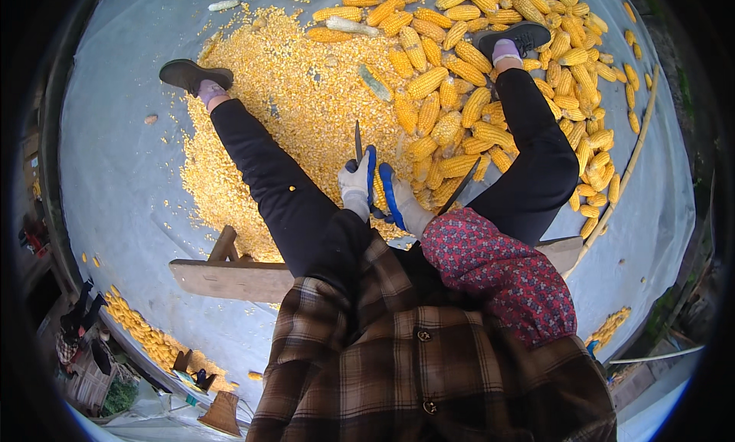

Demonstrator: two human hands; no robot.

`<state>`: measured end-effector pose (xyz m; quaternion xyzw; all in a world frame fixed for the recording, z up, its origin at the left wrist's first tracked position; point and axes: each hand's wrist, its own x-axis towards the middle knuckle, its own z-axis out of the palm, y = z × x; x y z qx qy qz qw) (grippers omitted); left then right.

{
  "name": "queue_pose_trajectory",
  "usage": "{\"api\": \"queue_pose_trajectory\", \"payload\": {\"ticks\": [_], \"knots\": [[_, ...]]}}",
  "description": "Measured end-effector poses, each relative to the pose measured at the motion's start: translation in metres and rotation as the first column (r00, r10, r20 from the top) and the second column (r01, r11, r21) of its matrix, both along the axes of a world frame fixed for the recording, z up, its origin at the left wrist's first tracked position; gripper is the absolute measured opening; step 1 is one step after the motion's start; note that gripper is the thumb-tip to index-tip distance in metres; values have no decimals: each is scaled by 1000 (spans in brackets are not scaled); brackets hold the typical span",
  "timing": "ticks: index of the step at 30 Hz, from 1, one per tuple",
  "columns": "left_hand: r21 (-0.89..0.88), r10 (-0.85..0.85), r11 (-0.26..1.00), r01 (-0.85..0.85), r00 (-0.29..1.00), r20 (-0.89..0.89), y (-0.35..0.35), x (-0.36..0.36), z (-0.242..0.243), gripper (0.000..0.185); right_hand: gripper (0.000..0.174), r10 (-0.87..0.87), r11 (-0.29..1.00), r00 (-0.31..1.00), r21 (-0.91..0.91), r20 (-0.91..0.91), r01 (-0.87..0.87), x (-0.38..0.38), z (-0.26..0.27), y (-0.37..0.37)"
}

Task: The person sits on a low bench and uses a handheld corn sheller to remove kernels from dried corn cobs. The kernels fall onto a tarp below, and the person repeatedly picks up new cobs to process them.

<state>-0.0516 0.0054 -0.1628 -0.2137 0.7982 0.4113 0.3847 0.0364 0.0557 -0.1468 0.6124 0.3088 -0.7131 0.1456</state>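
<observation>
My left hand (pixel 355 182), in a grey glove with a blue coated palm, is closed around a dark pointed metal tool (pixel 358 139) whose tip points away from me. Beside it, my right hand (pixel 399 196) wears a matching glove and grips an ear of corn (pixel 379 190), which lies between the two palms and is mostly covered by them. Loose kernels (pixel 287 97) form a wide heap beneath and beyond my hands. A second dark, narrow pointed piece (pixel 461 185) sticks out by my right wrist; what holds it is hidden.
Many yellow corn ears (pixel 459 117) are piled around my right foot. I sit across a wooden bench (pixel 229 278) on a grey plastic sheet (pixel 126 172). A bamboo pole (pixel 626 161) lies at the right. Farther back are more ears (pixel 135 321), a basket (pixel 223 414) and another person (pixel 72 333).
</observation>
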Motion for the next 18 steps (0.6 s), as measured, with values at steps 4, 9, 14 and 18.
{"api": "queue_pose_trajectory", "payload": {"ticks": [4, 9, 14, 18], "knots": [[192, -44, 981, 37, 999, 32, -6, 0, 3, 46, 43, -47, 982, 992, -189, -120, 23, 4, 23, 23], [497, 53, 850, -173, 968, 246, -11, 0, -12, 61, 32, -63, 988, 986, -150, -154, 39, 0, -10, 6], [93, 22, 996, -3, 978, -206, -5, 2, -25, 44, 39, 469, 800, 883, 417, 15, -432, -10, -29, -21], [-85, -193, 980, 181, 968, -160, -6, 0, -11, 46, 54, 167, 985, 984, -24, -66, -169, 4, 9, 7]]}}
